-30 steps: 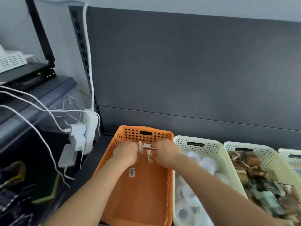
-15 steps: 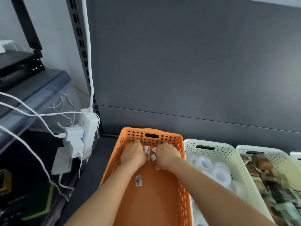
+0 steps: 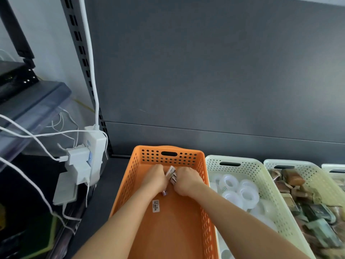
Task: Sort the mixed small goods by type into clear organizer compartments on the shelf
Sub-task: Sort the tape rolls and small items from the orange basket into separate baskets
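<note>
**Both hands at the far end of the orange basket**

A dark grey shelf (image 3: pixel 119 176) carries a row of perforated plastic baskets. In the orange basket (image 3: pixel 169 227), near its far wall, the left hand (image 3: pixel 156 177) and right hand (image 3: pixel 187 181) close together around a cluster of small white-and-dark packets (image 3: pixel 172 175), apparently pinching them. The neighbouring cream basket (image 3: pixel 248 167) holds clear tape rolls (image 3: pixel 240 189).

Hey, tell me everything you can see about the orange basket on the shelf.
The orange basket looks like moulded plastic, long and rectangular, with rows of round holes in its walls and a slot handle in the far end. It sits upright on the dark shelf, beside a cream basket on its right. A small barcode sticker lies on its floor. The left hand and right hand reach inside, gathering a few small packaged items near the far end.
</note>
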